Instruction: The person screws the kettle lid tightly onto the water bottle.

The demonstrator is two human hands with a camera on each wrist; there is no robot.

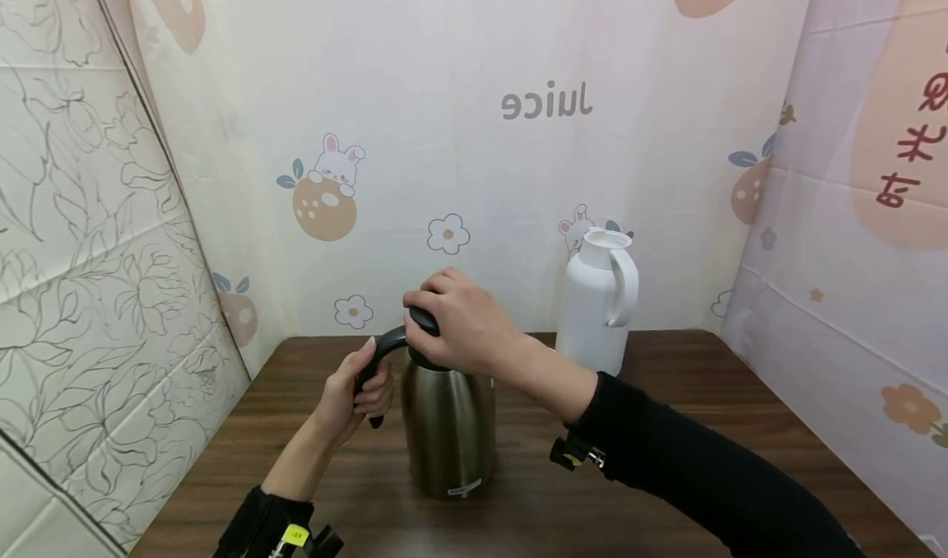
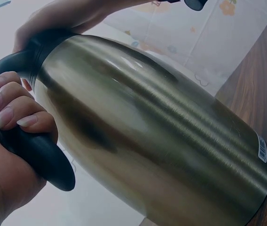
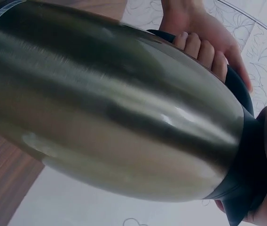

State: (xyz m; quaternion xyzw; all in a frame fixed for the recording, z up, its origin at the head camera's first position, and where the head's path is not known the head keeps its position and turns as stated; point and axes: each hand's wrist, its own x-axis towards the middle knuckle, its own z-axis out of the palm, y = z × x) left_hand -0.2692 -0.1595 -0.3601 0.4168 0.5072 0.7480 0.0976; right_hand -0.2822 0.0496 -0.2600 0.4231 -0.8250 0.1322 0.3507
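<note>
A bronze metal thermos jug (image 1: 450, 434) stands upright on the wooden table. My left hand (image 1: 342, 397) grips its curved black handle (image 2: 53, 162), with the fingers wrapped round it and the thumb along the top. Over the jug's mouth, my right hand (image 1: 467, 319) holds the black lid (image 1: 425, 321), fingers curled over it; the palm hides much of the lid. In the right wrist view the black collar with its pointed spout (image 3: 248, 165) shows beneath that hand. A small white label (image 2: 262, 147) sits near the jug's base.
Behind and to the right stands a white jug (image 1: 592, 315) with a side handle, close to the back curtain (image 1: 474, 171). Printed cloth walls enclose the brown table (image 1: 666, 451) at the back and both sides.
</note>
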